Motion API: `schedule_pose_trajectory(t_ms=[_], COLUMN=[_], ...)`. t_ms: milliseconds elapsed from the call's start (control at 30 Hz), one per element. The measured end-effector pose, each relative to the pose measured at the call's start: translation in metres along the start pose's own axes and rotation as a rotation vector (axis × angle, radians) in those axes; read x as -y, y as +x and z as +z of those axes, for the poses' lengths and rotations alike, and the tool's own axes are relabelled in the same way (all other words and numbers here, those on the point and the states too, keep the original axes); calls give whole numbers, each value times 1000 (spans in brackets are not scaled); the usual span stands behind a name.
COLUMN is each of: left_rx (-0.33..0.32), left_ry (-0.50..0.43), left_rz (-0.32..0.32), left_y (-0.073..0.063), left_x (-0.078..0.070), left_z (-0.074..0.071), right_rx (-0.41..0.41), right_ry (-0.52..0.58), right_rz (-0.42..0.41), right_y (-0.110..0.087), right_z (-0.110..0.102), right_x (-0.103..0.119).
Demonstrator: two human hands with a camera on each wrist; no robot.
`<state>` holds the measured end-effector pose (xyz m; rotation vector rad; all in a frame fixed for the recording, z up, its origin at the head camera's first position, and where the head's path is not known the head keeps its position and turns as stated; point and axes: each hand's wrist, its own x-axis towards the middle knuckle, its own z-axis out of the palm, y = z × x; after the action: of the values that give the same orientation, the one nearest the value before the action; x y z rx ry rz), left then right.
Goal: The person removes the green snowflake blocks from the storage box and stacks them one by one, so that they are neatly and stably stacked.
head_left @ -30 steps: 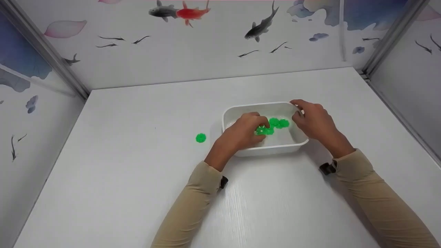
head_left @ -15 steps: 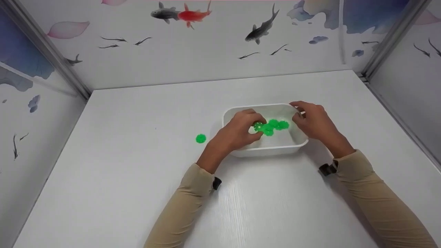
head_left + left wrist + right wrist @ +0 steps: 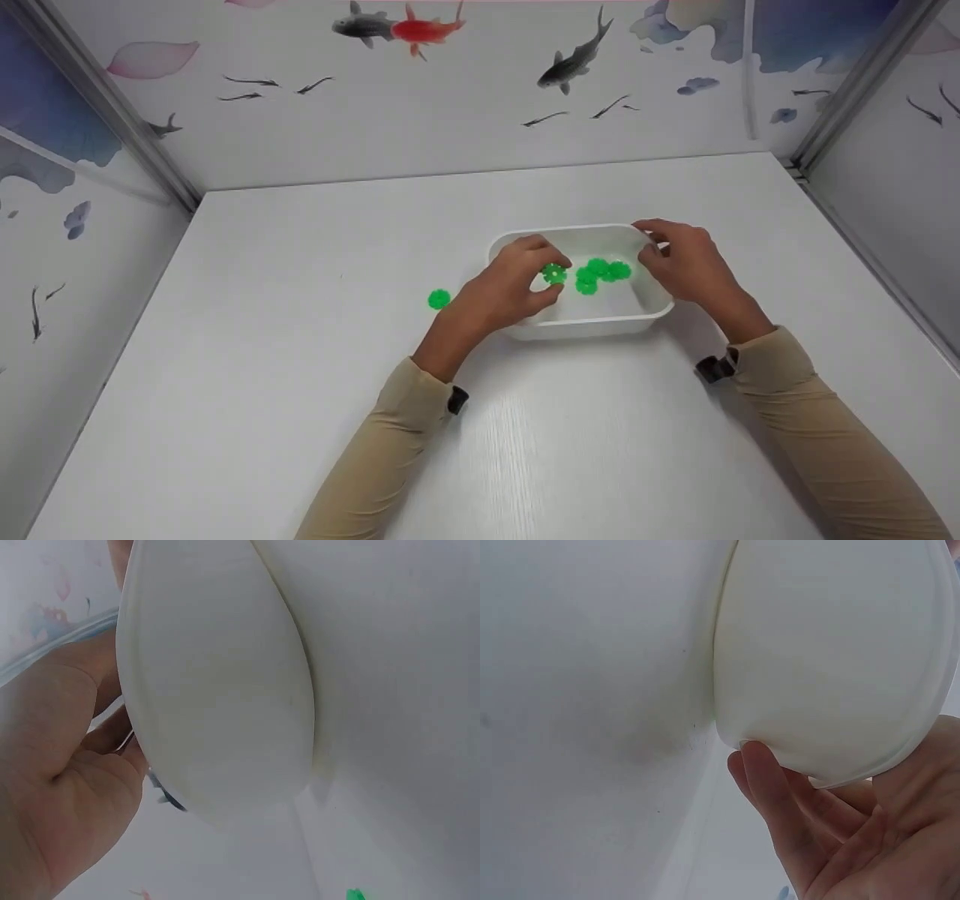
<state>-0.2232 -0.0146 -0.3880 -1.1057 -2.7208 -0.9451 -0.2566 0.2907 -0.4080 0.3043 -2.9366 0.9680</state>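
In the head view a white plastic tub (image 3: pixel 585 324) stands on the table. Between thumb and fingers, my left hand (image 3: pixel 510 281) pinches a green flower-shaped disc (image 3: pixel 554 274) over the tub's left part. Several more green discs (image 3: pixel 598 269) lie overlapping on the tub's floor. My right hand (image 3: pixel 686 262) grips the tub's right end, thumb inside the rim and fingers outside. The right wrist view shows those fingers (image 3: pixel 769 780) against the outer wall. In the left wrist view the tub's wall (image 3: pixel 217 682) hides the pinched disc and my fingertips.
One loose green disc (image 3: pixel 439 299) lies on the white table (image 3: pixel 262 337), left of the tub and close to my left forearm. Panels printed with fish (image 3: pixel 574 66) rise behind the table and at both sides, joined by metal posts at the corners.
My left hand has drawn one green disc up and to the left, away from the others in the tub. The right hand keeps its grip on the tub's end.
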Motion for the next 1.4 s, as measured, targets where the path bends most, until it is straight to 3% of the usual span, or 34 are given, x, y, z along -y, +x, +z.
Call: schedule_pose_trajectory(t_ms=[800,1167,1400], left_rx=[-95,-129,-138], left_ry=[-105,-89,-99], left_rz=[0,-39,-129], left_y=[-40,-67,-86], left_x=[30,53,71], left_z=[-29,-46,-52], right_rx=[8,20,15], right_ry=[-2,-10,-21], right_rz=[36,26,34], right_y=[0,-1,-1], right_z=[4,3,2], right_x=[2,4,2])
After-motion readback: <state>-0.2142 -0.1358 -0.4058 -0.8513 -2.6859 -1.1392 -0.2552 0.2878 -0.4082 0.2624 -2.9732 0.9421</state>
